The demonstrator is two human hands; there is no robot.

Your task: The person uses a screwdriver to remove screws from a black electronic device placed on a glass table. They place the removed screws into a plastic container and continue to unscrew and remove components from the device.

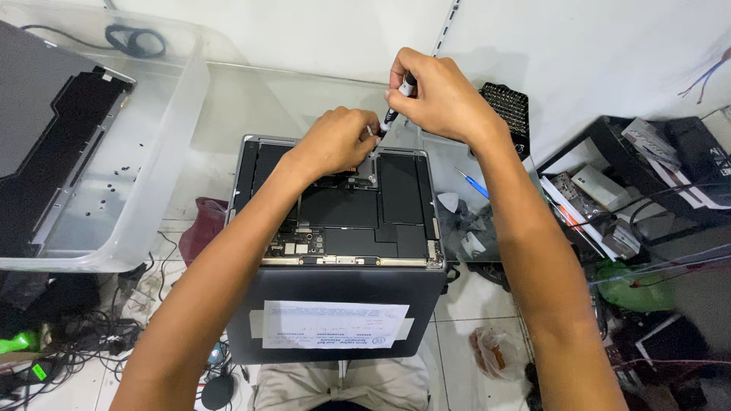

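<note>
At the far edge of an opened laptop (335, 205), the right hand (438, 95) pinches a small screwdriver (396, 103) upright; the left hand (339, 141) steadies its tip, fingers closed, probably over a screw. Next calls for careful turning.

A glass tabletop (251, 99) meets a white wall (320, 30) above a white tiled floor (472, 304).
</note>
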